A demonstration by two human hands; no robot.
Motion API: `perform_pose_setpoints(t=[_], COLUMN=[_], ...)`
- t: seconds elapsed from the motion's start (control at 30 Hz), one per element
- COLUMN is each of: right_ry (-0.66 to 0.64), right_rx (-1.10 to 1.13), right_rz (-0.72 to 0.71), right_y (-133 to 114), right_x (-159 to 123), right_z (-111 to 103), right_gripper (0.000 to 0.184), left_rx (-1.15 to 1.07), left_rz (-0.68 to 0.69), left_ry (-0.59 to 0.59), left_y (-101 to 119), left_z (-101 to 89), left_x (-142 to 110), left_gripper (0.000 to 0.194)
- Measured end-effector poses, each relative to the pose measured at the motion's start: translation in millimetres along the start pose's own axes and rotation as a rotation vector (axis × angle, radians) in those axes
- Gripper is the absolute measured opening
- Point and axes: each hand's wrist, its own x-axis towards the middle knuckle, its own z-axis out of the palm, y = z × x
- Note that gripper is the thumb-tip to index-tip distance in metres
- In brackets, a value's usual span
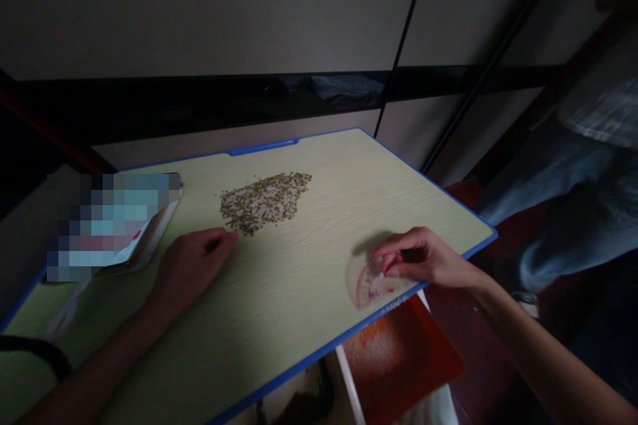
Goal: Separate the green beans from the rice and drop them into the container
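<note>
A pile of small green and pale grains (266, 202) lies spread on the pale, wood-patterned board (339, 192) with a blue edge. My left hand (192, 265) rests on the board just left of the pile, its fingers curled in and the tip near the lower edge of the grains. Whether it pinches anything is hidden. Near the board's front edge, my right hand (416, 255) grips a clear plastic cup (367, 285) with pinkish-red markings. The cup looks tilted, and the fingers cover part of it.
On the left of the board lies a phone (119, 222), its screen blurred out. Below the front edge is an orange-red tray (403, 358) with pale grains in it. Cabinet doors (224, 13) stand behind. A person in jeans (548, 179) is at the right.
</note>
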Motion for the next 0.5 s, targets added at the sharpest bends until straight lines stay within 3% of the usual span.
perform_pose_setpoints(t=[0.5], right_ry=[-0.049], right_rx=[0.007], right_rz=[-0.008], right_y=[-2.4], right_x=[0.4], right_z=[1.0], right_gripper=[0.023], left_rx=[-0.022], left_rz=[-0.018], left_ry=[-0.008], left_y=[-0.3], left_z=[-0.1], left_x=[-0.4], left_gripper=[0.035])
